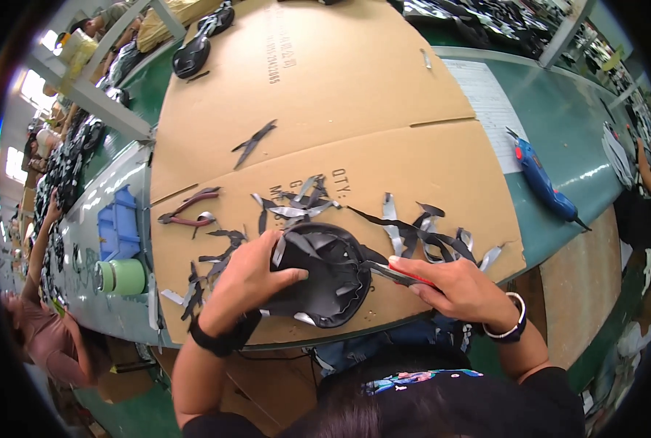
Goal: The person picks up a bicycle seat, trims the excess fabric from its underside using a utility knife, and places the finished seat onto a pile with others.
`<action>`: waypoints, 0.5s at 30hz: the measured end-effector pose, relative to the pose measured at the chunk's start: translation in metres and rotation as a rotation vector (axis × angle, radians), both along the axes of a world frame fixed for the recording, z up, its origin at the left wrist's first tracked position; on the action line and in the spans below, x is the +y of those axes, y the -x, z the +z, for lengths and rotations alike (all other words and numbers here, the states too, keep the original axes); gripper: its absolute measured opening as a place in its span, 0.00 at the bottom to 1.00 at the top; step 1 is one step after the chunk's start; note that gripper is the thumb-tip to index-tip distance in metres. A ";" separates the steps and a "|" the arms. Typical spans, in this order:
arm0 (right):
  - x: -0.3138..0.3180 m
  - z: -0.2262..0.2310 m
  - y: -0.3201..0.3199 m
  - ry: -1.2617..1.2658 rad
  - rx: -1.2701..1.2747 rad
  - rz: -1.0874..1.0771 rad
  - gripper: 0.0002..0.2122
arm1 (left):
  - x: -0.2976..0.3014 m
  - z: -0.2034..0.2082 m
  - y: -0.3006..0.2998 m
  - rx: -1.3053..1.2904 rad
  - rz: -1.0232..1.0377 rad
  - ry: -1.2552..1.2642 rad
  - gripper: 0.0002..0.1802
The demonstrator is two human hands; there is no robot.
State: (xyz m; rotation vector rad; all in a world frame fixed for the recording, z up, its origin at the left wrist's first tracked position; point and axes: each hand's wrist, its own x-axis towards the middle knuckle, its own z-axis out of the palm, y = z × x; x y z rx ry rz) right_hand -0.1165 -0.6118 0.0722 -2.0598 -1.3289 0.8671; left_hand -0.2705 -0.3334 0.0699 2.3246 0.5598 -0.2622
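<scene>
My left hand (pixel 249 274) grips the left rim of a black, rounded, hollow piece (pixel 333 281). The thumb lies over its inside, which has a puckered, shiny lining; the fingers are mostly hidden behind the rim. My right hand (pixel 460 288) is closed around a red-handled tool (pixel 402 274) that looks like pliers, partly covered by the fingers. Its narrow tip meets the right edge of the piece. A long black strip (pixel 395 224) runs past that edge towards the right. Cut black and grey strips (pixel 307 201) lie scattered around.
A cardboard sheet (pixel 369 95) covers the bench. On it lie dark-red-handled pincers (pixel 194 206), small black snips (pixel 255 143) and a black piece (pixel 192 57). A blue power tool (pixel 541 179) lies right, beside paper (pixel 486 109). Left are a blue bin (pixel 118 226), a green cup (pixel 121 277) and a co-worker (pixel 52 328).
</scene>
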 end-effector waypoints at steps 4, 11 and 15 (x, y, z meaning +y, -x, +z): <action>0.012 -0.009 0.016 0.107 -0.032 0.075 0.28 | -0.014 -0.017 0.026 -0.099 0.433 0.674 0.19; -0.017 -0.039 0.067 -0.187 0.154 -0.120 0.29 | -0.083 -0.014 0.054 -0.390 0.838 0.707 0.17; -0.032 -0.026 0.080 -0.029 0.313 -0.176 0.28 | -0.125 -0.020 0.063 -0.587 0.989 0.544 0.14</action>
